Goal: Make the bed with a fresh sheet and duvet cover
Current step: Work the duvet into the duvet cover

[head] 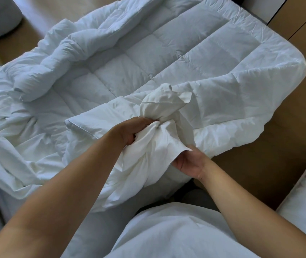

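- the left hand (136, 130) is clenched tight round a twisted neck of the duvet cover (157, 146), a smooth cream-white woven cloth, finely creased.
- beyond that fist the cloth swells into a rounded, bag-like lump with a floppy pointed flap at its top.
- below the fist it falls in long soft folds towards the person's body.
- the right hand (188, 162) lies palm up under a hanging pointed corner of the same cloth; its fingers are hidden by the fabric, so i cannot tell whether it grips.
- the duvet (148, 58), puffy and stitched into square pockets, lies spread across the bed, with its left edge rolled into a thick ridge and its near edge folded over under the lump.
- a thin crumpled sheet (12, 138) lies at the left.
- a plump white pillow (304, 198) rests on the tan floor (278, 146) at the right.
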